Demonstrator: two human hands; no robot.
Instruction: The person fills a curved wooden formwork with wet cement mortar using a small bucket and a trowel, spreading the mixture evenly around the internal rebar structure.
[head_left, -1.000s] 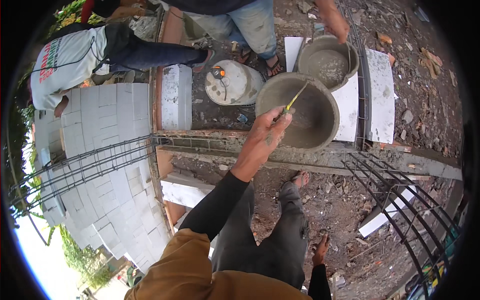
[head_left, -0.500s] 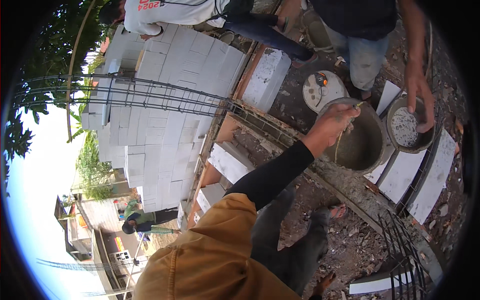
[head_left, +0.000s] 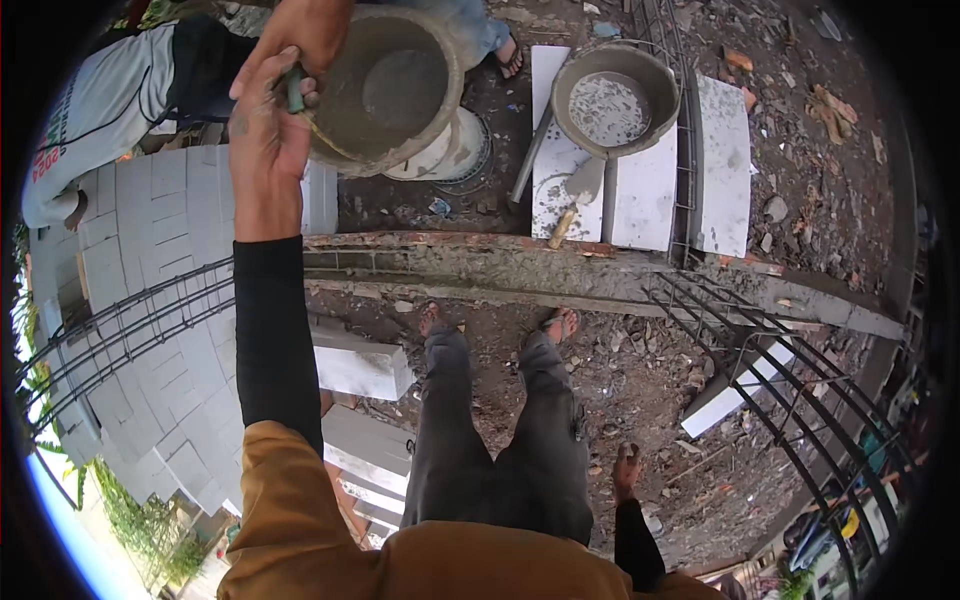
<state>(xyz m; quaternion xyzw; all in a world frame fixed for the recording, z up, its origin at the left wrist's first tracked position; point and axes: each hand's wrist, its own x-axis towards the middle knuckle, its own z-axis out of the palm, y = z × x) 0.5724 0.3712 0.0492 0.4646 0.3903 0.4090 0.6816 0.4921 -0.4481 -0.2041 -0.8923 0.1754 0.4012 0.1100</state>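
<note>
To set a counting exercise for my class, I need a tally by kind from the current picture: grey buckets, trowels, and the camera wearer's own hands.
Grey buckets: 2 (large bucket, small bucket)
Trowel: 1
Wearer's own hands: 2 (left hand, right hand)
Total: 5

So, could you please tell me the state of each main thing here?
Left hand: closed on green grip.
Right hand: low, nothing visible in it.
Co-worker's hand: overlapping left hand in view.
Large bucket: open, smeared grey inside.
Small bucket: upright, wet grey contents.
Trowel: lying down, blade looks smeared.
White drum: partly hidden behind large bucket.
</note>
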